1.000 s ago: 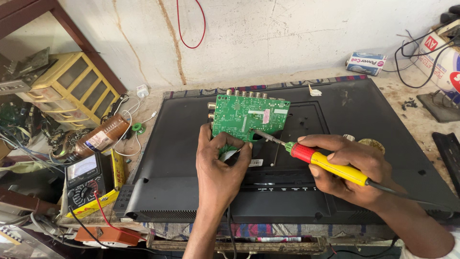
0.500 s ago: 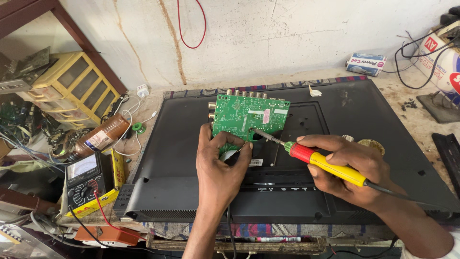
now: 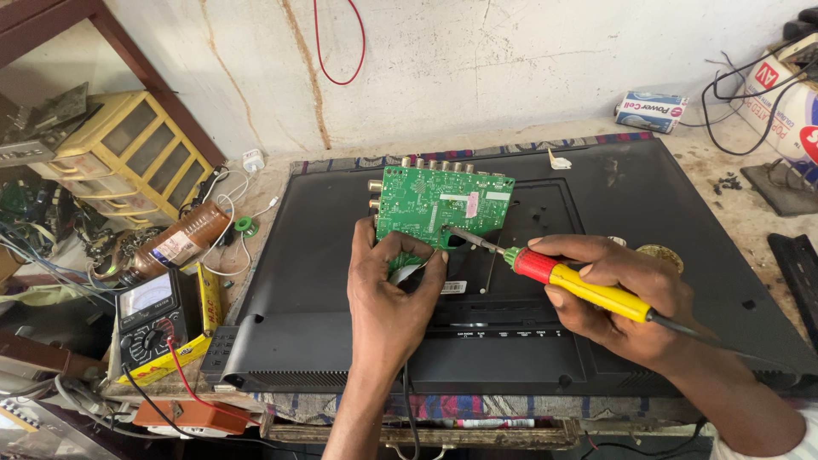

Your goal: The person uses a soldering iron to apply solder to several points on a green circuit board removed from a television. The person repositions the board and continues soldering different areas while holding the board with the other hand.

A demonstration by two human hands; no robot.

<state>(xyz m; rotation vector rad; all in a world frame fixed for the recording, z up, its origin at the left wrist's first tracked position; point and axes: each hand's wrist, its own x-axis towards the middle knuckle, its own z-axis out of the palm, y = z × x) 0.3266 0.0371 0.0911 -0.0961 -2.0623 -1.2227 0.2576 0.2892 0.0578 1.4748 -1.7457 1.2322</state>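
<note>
An analogue black multimeter (image 3: 152,317) sits at the far left. The left hand (image 3: 390,294) pinches the lower edge of a green rectangular circuit board (image 3: 441,201), propped on a black flat television back panel (image 3: 665,213). The right hand (image 3: 626,290) wraps its fingers around a red-and-yellow soldering iron (image 3: 579,281), tip touching the board.

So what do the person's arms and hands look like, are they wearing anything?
Both hands are bare: no gloves, rings or watch show on the left hand or the right hand. The forearms are bare too. A bit of white cloth, maybe a shirt, peeks in at the lower right corner.
</note>
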